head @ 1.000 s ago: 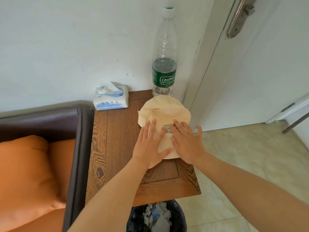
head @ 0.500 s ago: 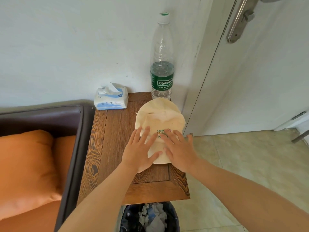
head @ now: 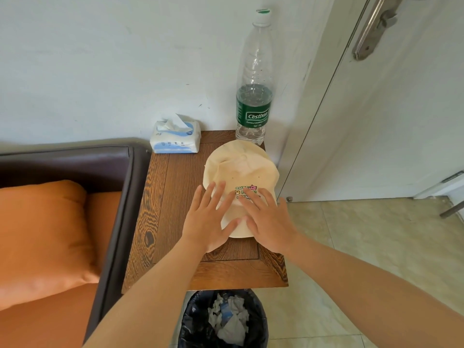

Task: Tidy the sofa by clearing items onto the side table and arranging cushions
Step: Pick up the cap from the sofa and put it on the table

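Two hands lie flat on the cream cap (head: 241, 172), which sits on the right half of the wooden bench (head: 175, 197). Your left hand (head: 208, 222) rests on the cap's near left edge, fingers (head: 216, 197) straight and spread, grasping nothing. Your right hand (head: 268, 222) covers the printed front, fingers released and flat. At the far right of the bench a water bottle (head: 254, 96) stands upright just beyond the cap. At the far left lies a tissue pack (head: 175, 138). Left of the bench is the sofa arm (head: 120, 197) with an orange cushion (head: 42, 234). A lined bin (head: 223, 320) sits near you, below the bench edge.
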`<action>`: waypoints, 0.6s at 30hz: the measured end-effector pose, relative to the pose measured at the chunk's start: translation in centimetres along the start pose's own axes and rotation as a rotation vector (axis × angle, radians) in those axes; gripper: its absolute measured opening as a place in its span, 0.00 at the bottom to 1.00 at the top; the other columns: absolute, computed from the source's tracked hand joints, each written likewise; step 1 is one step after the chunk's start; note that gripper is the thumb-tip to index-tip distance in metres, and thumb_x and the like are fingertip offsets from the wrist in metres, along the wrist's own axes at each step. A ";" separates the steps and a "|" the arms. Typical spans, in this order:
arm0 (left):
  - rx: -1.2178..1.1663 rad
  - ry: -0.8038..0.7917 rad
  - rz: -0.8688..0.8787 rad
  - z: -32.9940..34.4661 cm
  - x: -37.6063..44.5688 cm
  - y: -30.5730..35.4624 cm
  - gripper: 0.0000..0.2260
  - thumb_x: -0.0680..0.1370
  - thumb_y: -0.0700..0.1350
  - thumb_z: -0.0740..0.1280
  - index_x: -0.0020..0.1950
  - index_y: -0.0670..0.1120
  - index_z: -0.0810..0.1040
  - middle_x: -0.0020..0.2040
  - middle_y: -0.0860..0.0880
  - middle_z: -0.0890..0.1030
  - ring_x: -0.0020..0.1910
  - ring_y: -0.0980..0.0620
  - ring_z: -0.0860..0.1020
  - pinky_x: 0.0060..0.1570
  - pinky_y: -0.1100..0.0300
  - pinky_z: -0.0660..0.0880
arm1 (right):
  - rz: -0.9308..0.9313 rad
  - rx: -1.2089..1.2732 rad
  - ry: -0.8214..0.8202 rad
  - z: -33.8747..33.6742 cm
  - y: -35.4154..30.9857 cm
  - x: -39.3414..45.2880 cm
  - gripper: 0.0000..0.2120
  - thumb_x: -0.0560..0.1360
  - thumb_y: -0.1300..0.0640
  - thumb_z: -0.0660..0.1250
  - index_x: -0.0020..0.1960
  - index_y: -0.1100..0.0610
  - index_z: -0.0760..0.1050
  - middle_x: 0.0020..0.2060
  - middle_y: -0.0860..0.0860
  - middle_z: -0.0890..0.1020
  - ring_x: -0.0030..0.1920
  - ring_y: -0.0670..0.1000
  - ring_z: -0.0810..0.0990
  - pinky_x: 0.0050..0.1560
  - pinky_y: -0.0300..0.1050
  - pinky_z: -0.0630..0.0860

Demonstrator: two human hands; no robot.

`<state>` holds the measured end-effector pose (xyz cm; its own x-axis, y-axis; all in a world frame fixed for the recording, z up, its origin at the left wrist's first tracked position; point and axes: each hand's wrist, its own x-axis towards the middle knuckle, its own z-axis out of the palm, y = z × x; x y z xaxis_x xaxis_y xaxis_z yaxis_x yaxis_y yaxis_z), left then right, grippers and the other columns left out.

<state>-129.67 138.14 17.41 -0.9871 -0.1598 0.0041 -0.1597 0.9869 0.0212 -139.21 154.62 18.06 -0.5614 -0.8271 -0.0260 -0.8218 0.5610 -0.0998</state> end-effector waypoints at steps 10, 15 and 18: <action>0.031 0.048 0.097 -0.3 -1.7 -0.8 0.30 0.79 0.63 0.51 0.76 0.48 0.65 0.76 0.42 0.64 0.74 0.40 0.64 0.71 0.43 0.55 | 0.053 -0.101 -0.010 -0.8 -1.0 -1.4 0.25 0.77 0.50 0.61 0.73 0.52 0.65 0.73 0.52 0.66 0.70 0.57 0.68 0.59 0.71 0.67; 0.054 0.056 0.125 -1.0 -3.0 -1.1 0.30 0.79 0.62 0.51 0.76 0.48 0.65 0.76 0.42 0.65 0.74 0.40 0.65 0.72 0.44 0.53 | 0.090 -0.115 0.016 -1.4 -2.7 -2.2 0.25 0.77 0.50 0.64 0.72 0.52 0.67 0.73 0.52 0.68 0.69 0.57 0.70 0.59 0.72 0.68; 0.087 0.060 0.130 -1.8 -3.8 -1.6 0.30 0.78 0.63 0.50 0.76 0.48 0.64 0.76 0.43 0.64 0.74 0.41 0.64 0.73 0.45 0.51 | 0.103 -0.103 0.030 -2.1 -4.0 -2.4 0.24 0.78 0.50 0.63 0.73 0.52 0.66 0.73 0.52 0.67 0.70 0.57 0.69 0.61 0.71 0.66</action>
<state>-125.66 137.12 19.14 -0.9977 -0.0289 0.0612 -0.0332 0.9970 -0.0704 -134.76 154.46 20.63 -0.6444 -0.7647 -0.0009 -0.7647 0.6444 0.0047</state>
